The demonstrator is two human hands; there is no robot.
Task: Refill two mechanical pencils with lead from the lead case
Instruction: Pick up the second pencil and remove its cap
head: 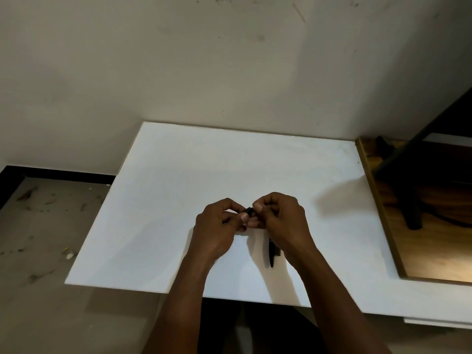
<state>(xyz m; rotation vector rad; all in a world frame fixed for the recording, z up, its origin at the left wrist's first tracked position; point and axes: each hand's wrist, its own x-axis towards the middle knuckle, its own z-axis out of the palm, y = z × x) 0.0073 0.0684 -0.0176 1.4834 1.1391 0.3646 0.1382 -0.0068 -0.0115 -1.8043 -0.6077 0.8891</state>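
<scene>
Over the middle of the white board (178, 175), my left hand (219, 226) and my right hand (278, 221) meet fingertip to fingertip. Between them they pinch a small dark object (249, 210), mostly covered by the fingers; I cannot tell if it is the lead case or a pencil part. A black mechanical pencil (271, 254) lies on the board under my right wrist, pointing toward me, its far end hidden by the hand. A second dark piece (278, 251) lies right beside it.
The board lies on a wooden table (434, 251) whose surface shows at the right. A dark stand with legs (408, 195) rests on that wood. The wall rises just behind the board. Littered floor (38, 226) lies to the left.
</scene>
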